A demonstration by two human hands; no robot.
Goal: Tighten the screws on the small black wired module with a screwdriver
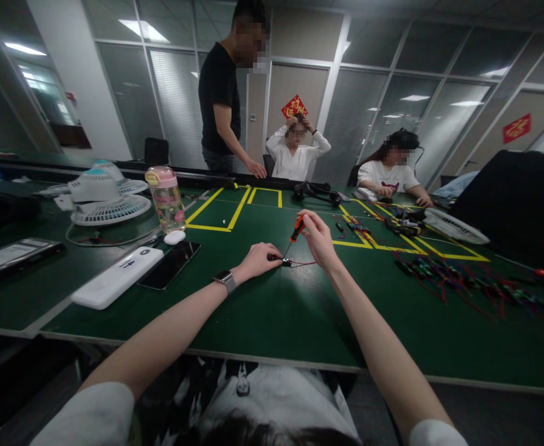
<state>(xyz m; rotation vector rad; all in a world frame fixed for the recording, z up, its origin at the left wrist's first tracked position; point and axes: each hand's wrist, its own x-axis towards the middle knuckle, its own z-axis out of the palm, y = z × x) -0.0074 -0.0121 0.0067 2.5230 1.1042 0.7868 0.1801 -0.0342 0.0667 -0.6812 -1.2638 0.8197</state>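
Note:
My right hand [317,234] grips a small screwdriver [294,234] with an orange and black handle, tilted, its tip pointing down to a small black part [285,262] with red wires on the green table [276,310]. My left hand [259,261], a watch on its wrist, rests on the table and pinches that small part at its left side, holding it still under the tip.
To the left lie a white power bank [116,277], a black phone [168,264], a white mouse [175,237], a pink-capped bottle [165,198] and a white fan [100,197]. Red-wired parts [443,272] are piled at right. Three people are at the far side, one standing.

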